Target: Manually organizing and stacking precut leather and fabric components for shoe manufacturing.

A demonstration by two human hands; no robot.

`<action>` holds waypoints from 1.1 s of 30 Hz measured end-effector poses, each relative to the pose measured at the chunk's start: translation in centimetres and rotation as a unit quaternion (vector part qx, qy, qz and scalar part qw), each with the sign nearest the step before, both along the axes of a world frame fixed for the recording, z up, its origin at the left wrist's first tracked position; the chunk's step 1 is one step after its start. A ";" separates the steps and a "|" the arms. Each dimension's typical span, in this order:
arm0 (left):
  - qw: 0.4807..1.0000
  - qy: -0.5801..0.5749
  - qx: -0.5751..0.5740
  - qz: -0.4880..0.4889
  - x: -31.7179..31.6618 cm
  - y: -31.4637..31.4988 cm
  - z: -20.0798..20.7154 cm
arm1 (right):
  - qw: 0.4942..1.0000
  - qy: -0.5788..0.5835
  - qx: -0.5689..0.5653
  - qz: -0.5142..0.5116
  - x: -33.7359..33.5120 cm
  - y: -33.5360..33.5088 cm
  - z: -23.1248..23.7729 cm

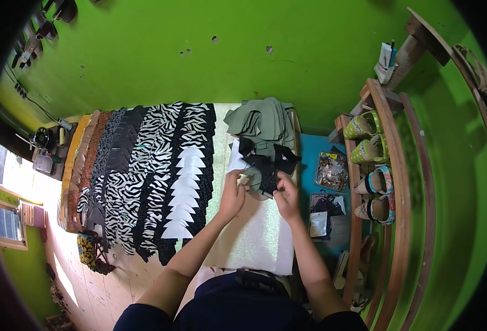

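Observation:
Over the far half of the pale work surface, my left hand [233, 194] is closed, its fingertips at a small pale piece [244, 180] whose kind I cannot make out. My right hand [287, 196] is closed too, fingertips pinched at the lower right edge of a black cut piece [264, 168]. A grey-green piece [253, 177] shows beside the black one, between my hands. More black scraps [285, 158] lie just beyond, with a white piece [235, 158] to their left. Behind them rests a stack of grey-green cut pieces [261, 118].
Overlapping rows of zebra-print pieces [127, 204], white pieces [185, 190] and brown and orange pieces [69, 176] cover the left side. At right, a clear box of small metallic parts [332, 171] sits on a blue surface [312, 144], beside a wooden rack [400, 220] holding sandals [369, 151].

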State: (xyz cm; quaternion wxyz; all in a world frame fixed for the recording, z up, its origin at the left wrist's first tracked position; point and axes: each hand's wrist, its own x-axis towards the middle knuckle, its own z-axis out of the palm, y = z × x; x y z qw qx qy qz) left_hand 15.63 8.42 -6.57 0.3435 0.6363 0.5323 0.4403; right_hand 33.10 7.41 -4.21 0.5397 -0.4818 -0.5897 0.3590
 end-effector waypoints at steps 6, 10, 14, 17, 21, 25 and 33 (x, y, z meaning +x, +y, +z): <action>0.987 0.113 0.108 -0.028 -1.1 -2.8 2.3 | 0.965 0.183 -0.083 0.170 0.0 -3.1 1.5; 0.984 0.018 0.016 -0.175 -2.7 -4.3 2.6 | 0.937 0.223 -0.094 0.253 -1.6 -4.8 2.1; 0.970 -0.069 -0.145 -0.180 -4.8 -7.2 2.4 | 0.948 0.215 -0.071 0.224 -2.9 -6.8 1.4; 0.974 -0.051 -0.146 -0.164 -7.1 -9.3 3.0 | 0.969 0.170 -0.044 0.172 -3.3 -8.7 0.7; 0.973 -0.068 -0.169 -0.139 -9.4 -12.0 3.5 | 0.984 0.079 -0.108 0.114 -5.1 -11.9 -0.2; 0.967 0.141 -0.059 -0.204 -11.3 -14.1 4.4 | 0.965 -0.255 0.049 0.025 -9.1 -16.0 2.2; 0.944 0.220 0.104 -0.224 -12.8 -16.6 4.1 | 0.952 -0.270 -0.099 0.102 -10.6 -18.6 1.9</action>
